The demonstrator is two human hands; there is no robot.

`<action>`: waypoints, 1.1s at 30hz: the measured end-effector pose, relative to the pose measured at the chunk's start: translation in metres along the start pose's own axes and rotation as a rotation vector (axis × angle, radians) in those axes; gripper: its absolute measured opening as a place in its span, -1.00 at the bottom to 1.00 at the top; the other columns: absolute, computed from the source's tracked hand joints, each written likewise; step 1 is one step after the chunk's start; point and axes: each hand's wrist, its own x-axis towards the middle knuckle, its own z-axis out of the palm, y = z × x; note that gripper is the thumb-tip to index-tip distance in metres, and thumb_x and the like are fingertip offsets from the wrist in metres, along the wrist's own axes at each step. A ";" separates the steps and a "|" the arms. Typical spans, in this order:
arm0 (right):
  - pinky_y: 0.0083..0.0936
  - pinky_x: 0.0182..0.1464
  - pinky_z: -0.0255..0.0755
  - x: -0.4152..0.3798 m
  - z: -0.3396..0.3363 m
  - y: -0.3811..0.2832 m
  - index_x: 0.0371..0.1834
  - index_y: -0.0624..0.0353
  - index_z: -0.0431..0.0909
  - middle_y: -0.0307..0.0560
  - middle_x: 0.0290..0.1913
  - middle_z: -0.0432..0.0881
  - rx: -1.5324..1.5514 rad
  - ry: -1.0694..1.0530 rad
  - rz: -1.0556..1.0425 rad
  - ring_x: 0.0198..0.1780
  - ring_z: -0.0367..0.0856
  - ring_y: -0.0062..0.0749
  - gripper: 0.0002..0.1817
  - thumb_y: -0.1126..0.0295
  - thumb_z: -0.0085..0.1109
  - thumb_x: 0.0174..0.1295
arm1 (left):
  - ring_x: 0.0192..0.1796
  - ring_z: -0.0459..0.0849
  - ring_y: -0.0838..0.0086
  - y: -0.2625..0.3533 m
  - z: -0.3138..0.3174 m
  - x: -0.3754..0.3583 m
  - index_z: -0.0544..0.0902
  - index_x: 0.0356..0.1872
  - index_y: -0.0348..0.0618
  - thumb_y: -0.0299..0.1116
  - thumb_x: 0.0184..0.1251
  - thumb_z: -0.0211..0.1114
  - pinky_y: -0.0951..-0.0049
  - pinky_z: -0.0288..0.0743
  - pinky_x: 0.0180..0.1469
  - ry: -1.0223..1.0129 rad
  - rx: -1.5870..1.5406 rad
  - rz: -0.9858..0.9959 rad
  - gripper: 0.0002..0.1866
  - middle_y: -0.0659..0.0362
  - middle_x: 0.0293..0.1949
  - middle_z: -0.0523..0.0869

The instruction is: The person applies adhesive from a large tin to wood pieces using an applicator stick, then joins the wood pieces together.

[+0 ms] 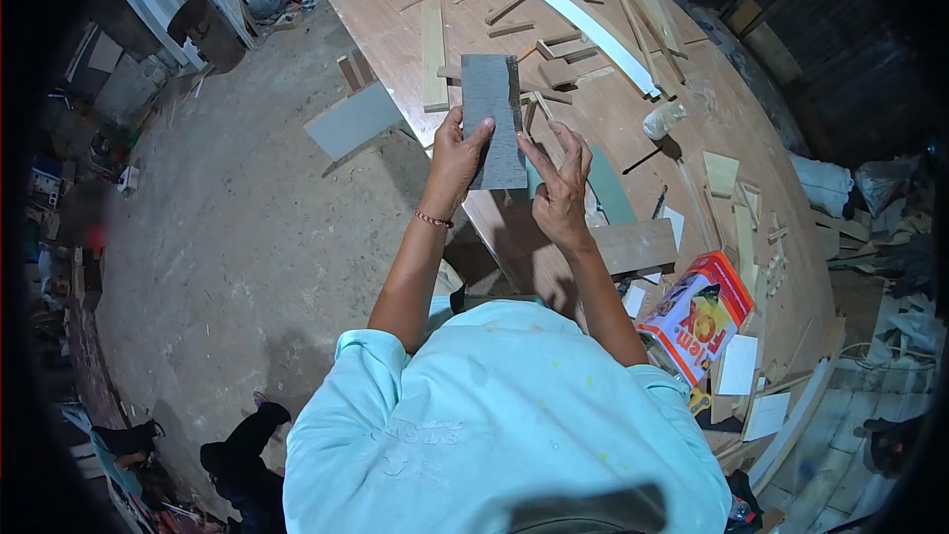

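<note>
Head view: a grey rectangular panel [494, 94] is held up above the near left edge of the worktop [376, 2]. The left hand [458, 160] has hold of its left edge, the thumb laid across the face and the fingers passing behind, so that the grip is closed to the panel's thickness. From this grip the panel extends to the right and both forward and back, the greater part lying forward; its long axis runs away from the body, the far end leaning slightly left. A dark, ragged strip [514, 84] follows the right edge. The right hand [560, 186] is on that side, its fingers loosely spread and the index fingertip at the edge, below the dark strip's middle; whether it presses on the panel or pinches something small cannot be told. The left hand is the nearer to the panel's centre. Containers: a red-and-white container lettered "FOX" [700, 318] lies to the right of the right hand and closer to the body, its contents hidden; a small whitish jar [663, 121] is to the right and forward, its contents indistinct; a dark bucket [207, 35] is on the floor, well left and forward of the left hand, its interior too dark to read.
</note>
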 end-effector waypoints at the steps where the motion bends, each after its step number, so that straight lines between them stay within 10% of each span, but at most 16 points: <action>1: -0.19 0.21 -0.04 -0.001 0.001 0.000 0.11 -0.16 0.42 -0.02 0.18 0.18 -0.048 -0.005 -0.006 0.20 0.09 -0.08 -0.18 0.80 -0.13 -0.36 | -0.26 0.57 0.59 0.000 0.001 0.000 0.41 -0.09 -0.32 -0.44 0.18 0.20 0.59 0.48 -0.21 -0.001 0.001 0.001 -0.70 0.14 -0.23 0.60; 14: -0.19 0.25 0.00 -0.001 -0.002 0.003 -0.24 0.07 0.57 -0.01 0.17 0.24 0.159 0.085 0.063 0.22 0.10 -0.08 -0.43 0.81 -0.18 -0.38 | -0.23 0.55 0.56 0.004 -0.004 0.000 0.39 -0.09 -0.35 -0.47 0.19 0.17 0.55 0.46 -0.14 0.026 0.030 0.012 -0.71 0.13 -0.22 0.59; 21: -0.21 0.26 0.02 0.013 0.004 0.016 0.03 0.04 0.44 -0.15 0.24 0.22 -0.016 0.000 -0.070 0.25 0.07 -0.07 -0.26 0.86 -0.24 -0.32 | -0.30 0.58 0.61 0.002 0.001 -0.005 0.43 -0.08 -0.31 -0.43 0.17 0.21 0.60 0.49 -0.25 -0.016 0.035 0.008 -0.69 0.16 -0.24 0.61; 33: -0.13 0.29 -0.09 0.013 0.006 0.018 -0.09 -0.07 0.55 -0.04 0.26 0.16 0.001 0.038 -0.024 0.28 0.01 0.03 -0.29 0.83 -0.21 -0.35 | -0.32 0.59 0.60 -0.003 -0.001 -0.001 0.43 -0.08 -0.30 -0.42 0.17 0.21 0.58 0.50 -0.25 -0.031 0.004 0.001 -0.69 0.15 -0.25 0.61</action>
